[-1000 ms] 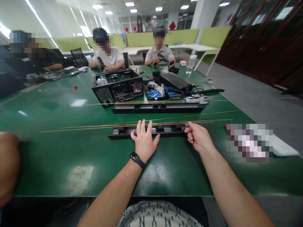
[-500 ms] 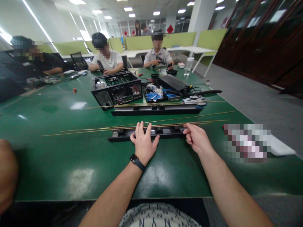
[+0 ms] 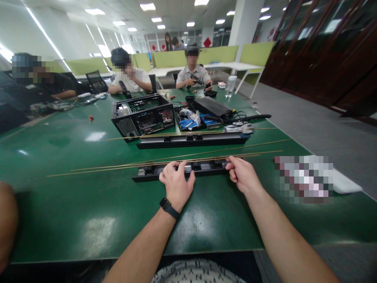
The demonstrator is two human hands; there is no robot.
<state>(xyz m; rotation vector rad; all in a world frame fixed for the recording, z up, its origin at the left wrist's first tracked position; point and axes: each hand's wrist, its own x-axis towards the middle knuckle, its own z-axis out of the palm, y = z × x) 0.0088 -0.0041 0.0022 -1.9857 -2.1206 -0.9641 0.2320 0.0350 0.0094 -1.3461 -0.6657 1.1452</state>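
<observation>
A long black rail with a silvery inner strip and dark blocks lies crosswise before me. My left hand, with a dark watch at its wrist, is bent over the rail's middle, its fingers curled at the far side and its thumb on the near side. At the rail's right end, my right hand is closed in a pinch around something small and greyish, mostly hidden by the fingers. Thin brass-coloured rods run along the rail's far side, extending past both ends.
Behind lies a second black rail with rods along it. Farther back are an open computer case, a tray with gloves and a cable. A white object sits at right. Co-workers sit across the green table.
My left fingers, stretched out and spread before, have curled down onto the rail. My right hand keeps its pinch at the rail's end. A co-worker has raised a hand to the face.
</observation>
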